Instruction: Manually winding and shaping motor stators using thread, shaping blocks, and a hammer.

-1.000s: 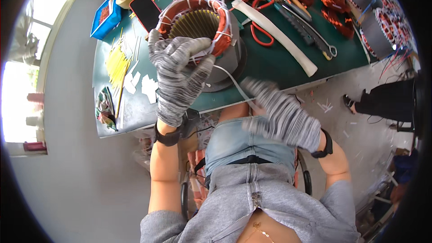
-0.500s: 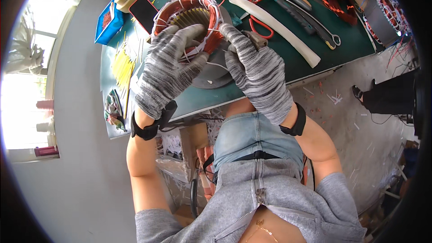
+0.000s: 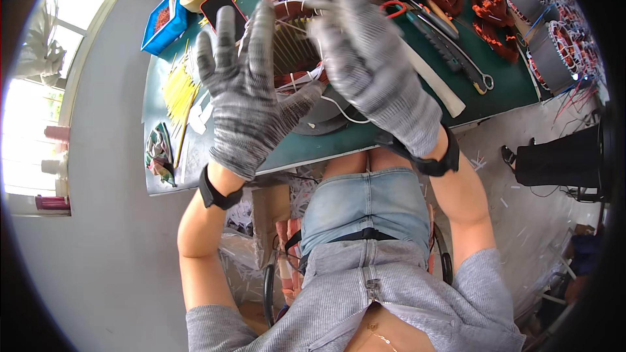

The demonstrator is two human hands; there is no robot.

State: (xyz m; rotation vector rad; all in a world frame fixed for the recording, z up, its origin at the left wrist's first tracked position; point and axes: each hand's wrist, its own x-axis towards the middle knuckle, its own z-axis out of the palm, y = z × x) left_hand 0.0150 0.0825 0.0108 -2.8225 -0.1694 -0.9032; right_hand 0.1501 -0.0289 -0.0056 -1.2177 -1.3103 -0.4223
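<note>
Both my hands wear grey striped knit gloves. My left hand (image 3: 246, 101) is open beside the left of a motor stator (image 3: 293, 42), its fingers spread upward and its thumb across the near rim. The stator has red copper windings, white lacing and yellowish slot liners inside. Over its right side is my right hand (image 3: 375, 58), blurred by motion, fingers stretched out and apart, with nothing visible in it. Parts of the stator are hidden behind both hands. A white cord (image 3: 345, 112) trails from the near side of the stator over a grey round base (image 3: 316, 117).
On the green table (image 3: 300, 153) lie a white bar (image 3: 440, 85), red-handled scissors (image 3: 396, 8), several hand tools (image 3: 450, 42) and copper coils (image 3: 492, 10). At left are yellow strips (image 3: 179, 94), a phone (image 3: 222, 6) and a blue bin (image 3: 163, 23). More stators (image 3: 554, 52) stand right.
Both hands have let go of the stator's lacing and opened. My right hand has risen over the stator's right side, and my left fingers have straightened and spread. The view has shifted slightly.
</note>
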